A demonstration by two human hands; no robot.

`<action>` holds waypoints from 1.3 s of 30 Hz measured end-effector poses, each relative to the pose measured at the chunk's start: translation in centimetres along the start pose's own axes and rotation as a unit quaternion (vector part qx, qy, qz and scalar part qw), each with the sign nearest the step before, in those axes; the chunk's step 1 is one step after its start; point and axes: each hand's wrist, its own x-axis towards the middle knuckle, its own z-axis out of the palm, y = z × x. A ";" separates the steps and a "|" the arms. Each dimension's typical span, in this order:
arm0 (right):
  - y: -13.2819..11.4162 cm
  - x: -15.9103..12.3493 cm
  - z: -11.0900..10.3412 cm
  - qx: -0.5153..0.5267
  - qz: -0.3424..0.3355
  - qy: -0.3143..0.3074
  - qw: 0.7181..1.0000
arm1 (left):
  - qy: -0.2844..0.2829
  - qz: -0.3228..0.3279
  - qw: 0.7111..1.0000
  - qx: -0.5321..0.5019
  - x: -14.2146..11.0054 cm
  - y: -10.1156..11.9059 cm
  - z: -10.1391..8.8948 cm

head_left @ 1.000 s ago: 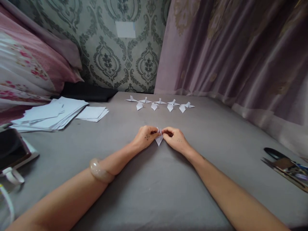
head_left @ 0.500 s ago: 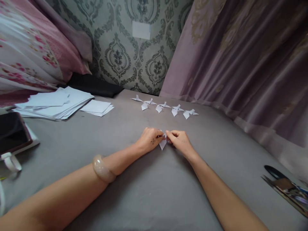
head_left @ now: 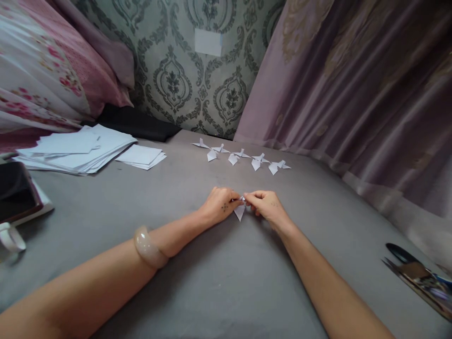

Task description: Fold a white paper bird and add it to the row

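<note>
A small folded white paper piece is pinched between my two hands near the middle of the table, one pointed flap hanging toward me. My left hand, below a pale bangle, is closed on its left side. My right hand grips the upper right part with thumb and fingertips. Much of the paper is hidden behind the fingers. Beyond my hands stands a row of several folded white paper cranes.
On the left lie a large paper stack, smaller white sheets, a phone and a white tape roll. A black cloth-like item rests at the back. Scissors-like dark tools lie at right, beside a curtain.
My right hand has turned slightly at the wrist while still pinching the paper, and the flap tip sits a touch farther right. The row of cranes is unchanged.
</note>
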 end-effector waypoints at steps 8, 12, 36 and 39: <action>0.2 0.2 -0.3 0.073 0.042 -0.034 0.996 | 0.001 0.004 1.000 -0.013 0.0 0.0 0.0; 0.3 0.2 -0.1 0.085 0.057 -0.032 0.994 | -0.004 -0.019 0.999 -0.042 0.1 0.2 -0.1; 0.2 0.2 -0.3 0.068 0.064 -0.058 0.994 | -0.017 -0.045 0.994 -0.099 0.1 0.3 -0.1; 0.2 0.2 -0.4 0.065 0.075 -0.055 0.994 | -0.019 -0.050 0.994 -0.096 0.2 0.2 0.0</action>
